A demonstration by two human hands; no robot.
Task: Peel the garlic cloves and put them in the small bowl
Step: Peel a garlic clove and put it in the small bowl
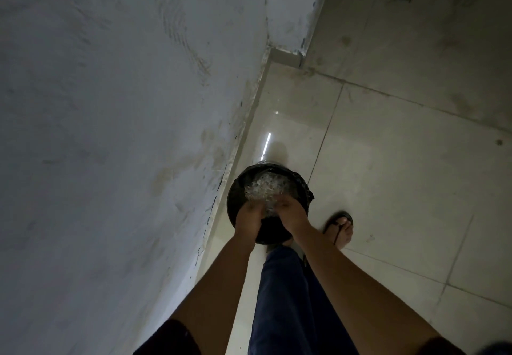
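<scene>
Basically a cleanup shot, not a peeling one. The person stands over a round black bin lined with a black plastic bag (235, 188), directly under both hands.

Hands: the left hand (248, 216) and right hand (293, 213) are side by side, nearly touching, with fingers curled in on the near edge of a pale, papery, crumpled clump (266, 188). The clump runs from the hands forward into the bin mouth. Likely garlic skins, but the light is too dim to rule out crumpled film. Both hands read as gripping it, not released.

Task items: no garlic cloves and no small bowl are visible anywhere. Their location can't be stated from this view.

Progress, as a judgement: if that clump is peel, peeling is done or mostly done and this is waste disposal. Whether the cloves reached the bowl can't be verified. What's left is dropping the clump and confirming the bowl's contents.

Surroundings: a rough grey plaster wall (110, 105) is to the left of the hands. Glossy beige floor tiles (388, 188) are to the right and ahead. A foot in a black flip-flop (342, 228) is just right of the right hand. A dark blue trouser leg (291, 299) shows below, between the forearms.

Text/brands: none readable on the bin, the bag or the wall.
</scene>
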